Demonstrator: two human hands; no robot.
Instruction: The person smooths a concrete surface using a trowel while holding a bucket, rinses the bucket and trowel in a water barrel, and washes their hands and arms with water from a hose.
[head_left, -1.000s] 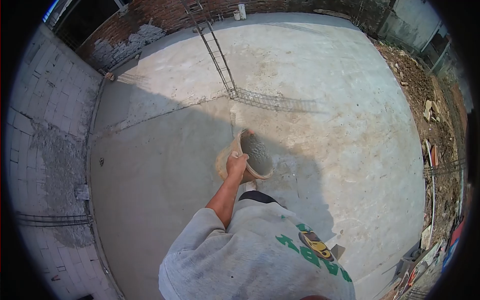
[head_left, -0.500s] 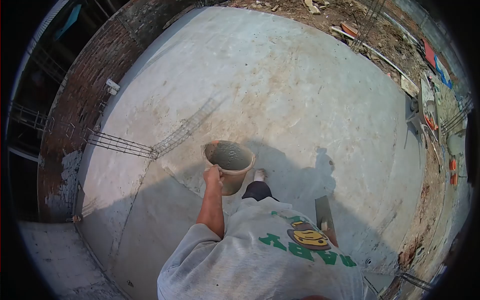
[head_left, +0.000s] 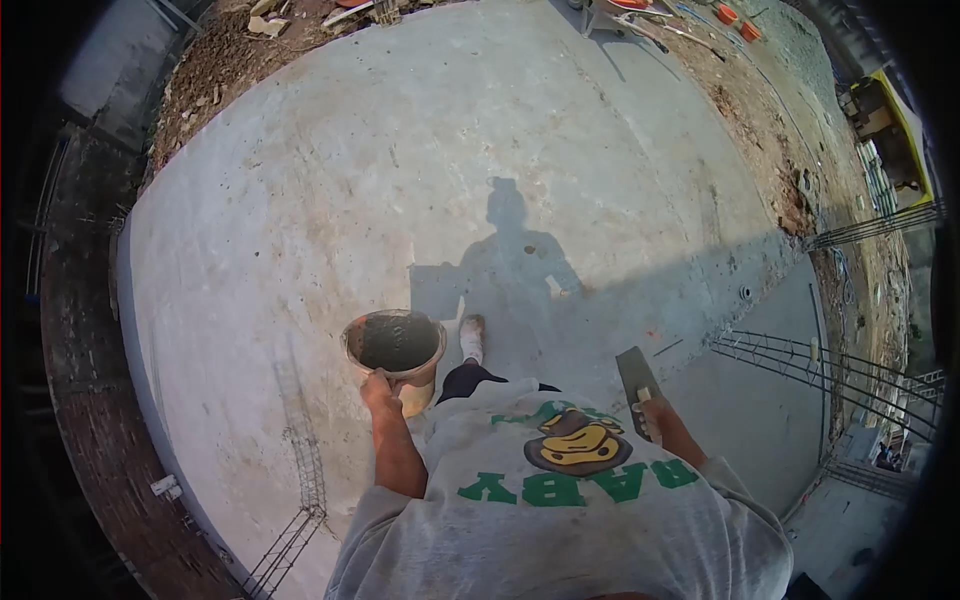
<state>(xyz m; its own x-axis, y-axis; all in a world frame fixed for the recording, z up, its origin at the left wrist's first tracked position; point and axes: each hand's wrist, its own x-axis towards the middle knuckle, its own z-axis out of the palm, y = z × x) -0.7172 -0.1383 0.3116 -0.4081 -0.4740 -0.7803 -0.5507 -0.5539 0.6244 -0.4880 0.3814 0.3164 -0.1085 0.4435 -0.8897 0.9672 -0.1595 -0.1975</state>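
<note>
My left hand point(head_left: 380, 390) is closed on the rim of a bucket point(head_left: 422, 388) at its near left side. Grey wet mortar point(head_left: 398, 343) shows inside the bucket, which hangs in front of my left side. On the other side, my right hand point(head_left: 656, 414) grips the handle of a plastering trowel point(head_left: 632, 370). The trowel's flat rectangular blade points forward, away from my body, and touches nothing that I can see. One foot point(head_left: 472, 338) shows just right of the bucket.
Grey concrete slab point(head_left: 330, 200) spreads ahead. Rebar cages stick out at the lower left point(head_left: 285, 545) and right point(head_left: 790, 355). A brick wall point(head_left: 105, 450) borders the left. At the far edge stands a wheelbarrow point(head_left: 610, 20), with orange buckets point(head_left: 738, 22) beyond it.
My view has turned to the right, so the wheelbarrow and right-hand rebar have swung into sight. The bucket stays in my left hand. The trowel and my right hand now show fully.
</note>
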